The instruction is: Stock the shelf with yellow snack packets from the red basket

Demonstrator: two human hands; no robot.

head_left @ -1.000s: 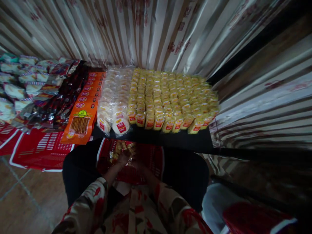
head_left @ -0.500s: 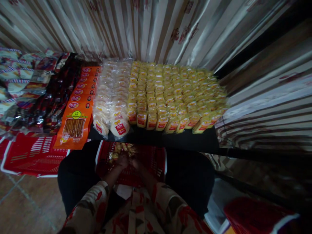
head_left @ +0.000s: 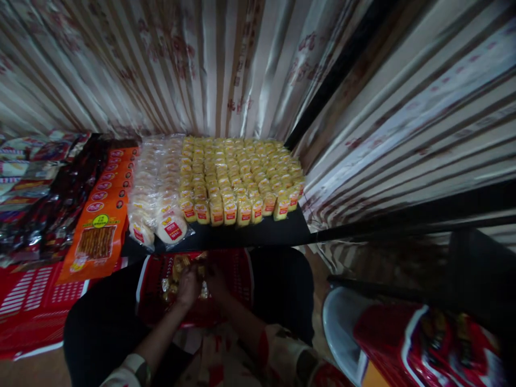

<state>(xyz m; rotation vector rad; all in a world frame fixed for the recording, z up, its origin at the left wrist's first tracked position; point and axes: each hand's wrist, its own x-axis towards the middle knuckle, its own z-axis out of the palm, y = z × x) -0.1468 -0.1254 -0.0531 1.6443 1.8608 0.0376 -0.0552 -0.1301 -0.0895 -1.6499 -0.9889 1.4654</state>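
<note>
A red plastic basket (head_left: 237,274) with a white rim rests between my dark-clad thighs. Several small gold-wrapped pieces (head_left: 171,287) lie in its left and middle part. My left hand (head_left: 189,286) reaches down among them, its fingertips lost in shadow. Close beside it is my right hand (head_left: 215,280), also low in the basket and dim. Whether either hand grips one of the wrapped pieces is hidden by the dark and blur.
Ahead, a black shelf (head_left: 298,228) carries rows of yellow-wrapped cakes (head_left: 242,183), round white packs (head_left: 171,228), orange snack packets (head_left: 99,231) and dark red packets (head_left: 60,199). Another red basket (head_left: 32,317) is at left. A grey tub (head_left: 342,322) and dark-red packs (head_left: 443,344) sit at right.
The view has swung to the right, so the shelf sits further left and more of the right side shows. My hands remain in the basket, with the gold-wrapped pieces lying differently around them.
</note>
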